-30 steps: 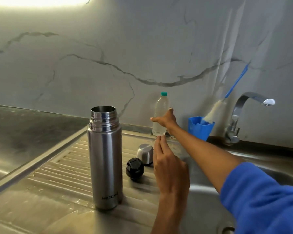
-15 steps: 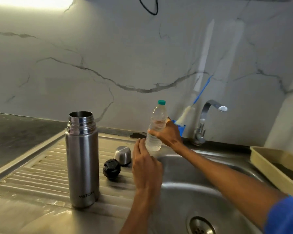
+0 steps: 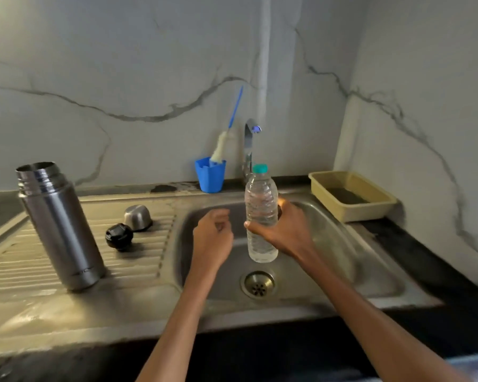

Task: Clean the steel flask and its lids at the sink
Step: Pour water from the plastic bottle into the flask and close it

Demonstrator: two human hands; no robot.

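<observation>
Gripping one clear plastic bottle [image 3: 261, 213] around its middle, the right hand [image 3: 286, 231] holds it upright above the sink [image 3: 329, 244] basin, fingers and thumb curled round the ribbed body; the bottle has a teal cap and stands over the single drain [image 3: 258, 283]. The left hand [image 3: 213, 238] hovers just beside the bottle, apart from it, fingers loosely curled and holding nothing. One steel flask [image 3: 58, 224], open at the top, stands on the ribbed draining board [image 3: 17, 260] to the left of the basin. Two lids lie on the same board between flask and basin: a black stopper [image 3: 119, 237] nearer the front and a steel cap [image 3: 137, 217] just behind it, mouth down. At the back rim, one blue cup [image 3: 210, 175] holds one bottle brush [image 3: 224, 144] with a blue handle, next to the one tap [image 3: 250, 142]. One beige tray [image 3: 351, 195] sits on the desk at the right corner of the sink.
</observation>
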